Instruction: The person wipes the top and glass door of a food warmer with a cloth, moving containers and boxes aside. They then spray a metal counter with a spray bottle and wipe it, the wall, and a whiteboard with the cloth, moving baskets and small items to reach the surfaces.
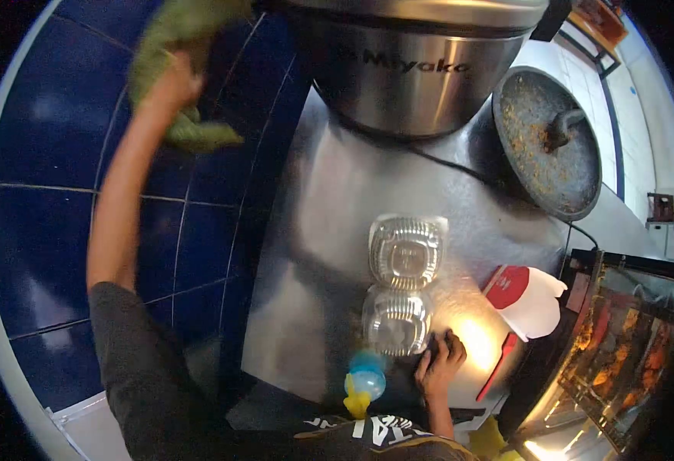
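Raised at the upper left, in front of the blue tiles, my left hand (179,79) is closed on a green cloth (149,69) that hangs down on both sides of it. My right hand (442,363) rests on the steel table (306,307), fingers apart, at the lower right corner of an open clear plastic container. That container has two ribbed halves, one farther (407,252) and one nearer (398,321). Just left of my right hand is a blue, rounded object (367,380) with a yellow part, blurred. Nothing shows in my right hand.
A large steel Miyako cooker (421,77) stands at the back, its cable crossing the table. Right of it is a stone mortar (525,146) with a pestle. A red and white paper box (533,307), a red utensil (496,369) and a lit glass food case (621,346) are at the right.
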`<control>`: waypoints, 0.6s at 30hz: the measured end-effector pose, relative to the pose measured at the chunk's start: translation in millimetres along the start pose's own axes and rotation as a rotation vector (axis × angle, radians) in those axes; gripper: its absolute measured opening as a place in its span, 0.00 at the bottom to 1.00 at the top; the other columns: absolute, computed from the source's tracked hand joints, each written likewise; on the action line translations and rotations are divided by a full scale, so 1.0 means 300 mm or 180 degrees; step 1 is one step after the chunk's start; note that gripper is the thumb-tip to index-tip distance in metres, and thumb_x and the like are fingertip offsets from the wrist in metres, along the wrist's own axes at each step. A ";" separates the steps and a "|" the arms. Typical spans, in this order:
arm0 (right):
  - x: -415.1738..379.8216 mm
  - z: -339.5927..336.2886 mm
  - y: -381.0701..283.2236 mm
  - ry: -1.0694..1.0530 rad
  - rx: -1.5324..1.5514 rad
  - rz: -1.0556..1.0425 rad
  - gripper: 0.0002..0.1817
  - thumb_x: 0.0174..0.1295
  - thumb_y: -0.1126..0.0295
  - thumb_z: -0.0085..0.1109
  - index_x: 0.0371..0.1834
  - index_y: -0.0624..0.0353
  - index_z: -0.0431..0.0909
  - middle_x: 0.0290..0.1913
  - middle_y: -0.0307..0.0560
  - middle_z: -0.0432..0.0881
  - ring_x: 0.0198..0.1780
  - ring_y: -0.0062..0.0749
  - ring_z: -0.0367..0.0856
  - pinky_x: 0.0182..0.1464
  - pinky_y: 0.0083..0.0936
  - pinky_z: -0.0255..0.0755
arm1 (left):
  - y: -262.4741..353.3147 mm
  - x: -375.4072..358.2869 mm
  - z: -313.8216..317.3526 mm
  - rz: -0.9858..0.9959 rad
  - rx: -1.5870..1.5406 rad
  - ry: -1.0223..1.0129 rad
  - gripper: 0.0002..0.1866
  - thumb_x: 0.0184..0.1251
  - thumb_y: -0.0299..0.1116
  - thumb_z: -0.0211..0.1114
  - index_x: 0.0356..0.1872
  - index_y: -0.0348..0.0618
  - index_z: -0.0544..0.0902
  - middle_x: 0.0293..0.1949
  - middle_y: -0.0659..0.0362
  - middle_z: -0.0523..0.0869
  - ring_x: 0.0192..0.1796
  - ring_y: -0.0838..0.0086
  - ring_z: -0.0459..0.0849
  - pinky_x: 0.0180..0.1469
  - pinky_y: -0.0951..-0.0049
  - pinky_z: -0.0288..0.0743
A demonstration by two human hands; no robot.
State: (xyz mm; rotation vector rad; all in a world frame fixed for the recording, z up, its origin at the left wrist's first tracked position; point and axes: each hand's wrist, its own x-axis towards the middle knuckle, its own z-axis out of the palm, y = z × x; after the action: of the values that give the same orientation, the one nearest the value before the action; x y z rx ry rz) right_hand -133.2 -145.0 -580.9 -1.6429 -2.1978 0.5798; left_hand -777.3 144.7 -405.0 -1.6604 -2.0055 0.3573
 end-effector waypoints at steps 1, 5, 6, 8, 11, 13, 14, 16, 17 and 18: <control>-0.002 0.007 0.000 -0.0048 -0.0014 0.0016 0.24 0.58 0.71 0.55 0.61 0.57 0.71 0.62 0.61 0.67 0.62 0.57 0.63 0.65 0.50 0.57 | -0.076 0.019 0.005 0.0353 0.0708 0.1191 0.32 0.69 0.41 0.53 0.70 0.35 0.63 0.62 0.38 0.72 0.64 0.48 0.72 0.68 0.55 0.64; -0.007 0.009 0.006 -0.0080 -0.0123 0.0065 0.23 0.59 0.69 0.54 0.60 0.57 0.71 0.61 0.61 0.67 0.62 0.56 0.63 0.65 0.50 0.56 | 0.035 0.042 -0.267 -0.0034 0.2170 0.1825 0.27 0.67 0.37 0.52 0.65 0.36 0.72 0.72 0.48 0.65 0.75 0.60 0.59 0.74 0.53 0.51; -0.004 0.010 0.007 -0.0061 -0.0146 0.0060 0.23 0.59 0.68 0.54 0.60 0.57 0.71 0.60 0.61 0.67 0.62 0.56 0.64 0.65 0.50 0.56 | 0.048 0.031 -0.222 -0.0025 0.2158 0.1802 0.27 0.67 0.37 0.52 0.65 0.36 0.72 0.72 0.48 0.65 0.75 0.60 0.59 0.74 0.53 0.51; -0.005 0.006 0.004 -0.0080 -0.0169 0.0052 0.23 0.60 0.68 0.55 0.60 0.57 0.71 0.62 0.61 0.67 0.62 0.57 0.63 0.64 0.51 0.57 | 0.109 -0.033 -0.034 0.0204 0.1197 0.1230 0.26 0.68 0.35 0.50 0.65 0.33 0.70 0.67 0.46 0.69 0.70 0.58 0.66 0.71 0.55 0.58; 0.003 0.014 0.003 -0.0024 -0.0141 -0.0004 0.22 0.60 0.68 0.55 0.59 0.57 0.70 0.63 0.60 0.67 0.62 0.57 0.64 0.63 0.51 0.58 | 0.218 -0.141 0.186 0.0392 0.0298 0.0713 0.25 0.70 0.33 0.48 0.65 0.30 0.69 0.62 0.43 0.74 0.65 0.55 0.72 0.69 0.56 0.64; 0.005 0.016 0.012 -0.0011 -0.0154 -0.0016 0.22 0.60 0.68 0.55 0.59 0.57 0.71 0.63 0.60 0.67 0.61 0.57 0.64 0.63 0.51 0.58 | 0.389 -0.309 0.253 0.1140 0.1005 0.0700 0.24 0.69 0.31 0.46 0.65 0.33 0.70 0.65 0.46 0.72 0.67 0.58 0.71 0.69 0.60 0.64; 0.001 0.019 0.013 0.0001 -0.0131 0.0010 0.22 0.60 0.68 0.55 0.58 0.58 0.71 0.61 0.61 0.67 0.61 0.57 0.64 0.64 0.51 0.58 | 0.421 -0.398 0.383 0.1254 0.0946 0.0534 0.25 0.70 0.31 0.45 0.67 0.35 0.68 0.67 0.46 0.71 0.68 0.58 0.70 0.70 0.61 0.64; -0.010 0.014 0.007 0.0002 -0.0113 0.0095 0.22 0.59 0.69 0.55 0.58 0.58 0.71 0.60 0.62 0.67 0.61 0.56 0.64 0.64 0.51 0.58 | 0.454 -0.506 0.454 0.1202 0.0180 -0.0941 0.28 0.69 0.30 0.45 0.70 0.38 0.64 0.70 0.45 0.66 0.70 0.56 0.68 0.71 0.61 0.61; -0.006 0.009 0.000 -0.0035 -0.0037 0.0133 0.22 0.58 0.69 0.56 0.58 0.58 0.71 0.60 0.62 0.67 0.61 0.56 0.64 0.64 0.50 0.58 | 0.470 -0.563 0.418 0.0980 -0.0511 -0.2255 0.30 0.68 0.30 0.46 0.72 0.39 0.61 0.71 0.43 0.64 0.71 0.54 0.67 0.72 0.59 0.60; 0.001 0.006 0.008 -0.0056 0.0049 0.0150 0.22 0.58 0.70 0.56 0.58 0.58 0.71 0.61 0.62 0.67 0.61 0.56 0.64 0.63 0.50 0.59 | 0.483 -0.648 0.350 0.0986 -0.0979 -0.2007 0.29 0.68 0.30 0.46 0.72 0.39 0.62 0.72 0.44 0.64 0.71 0.55 0.67 0.72 0.60 0.60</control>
State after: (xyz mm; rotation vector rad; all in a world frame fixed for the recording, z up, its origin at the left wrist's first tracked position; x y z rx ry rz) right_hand -132.2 -144.2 -583.5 -1.6922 -2.1666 0.6245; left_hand -688.5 0.2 -607.4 -2.2752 -2.3226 0.7999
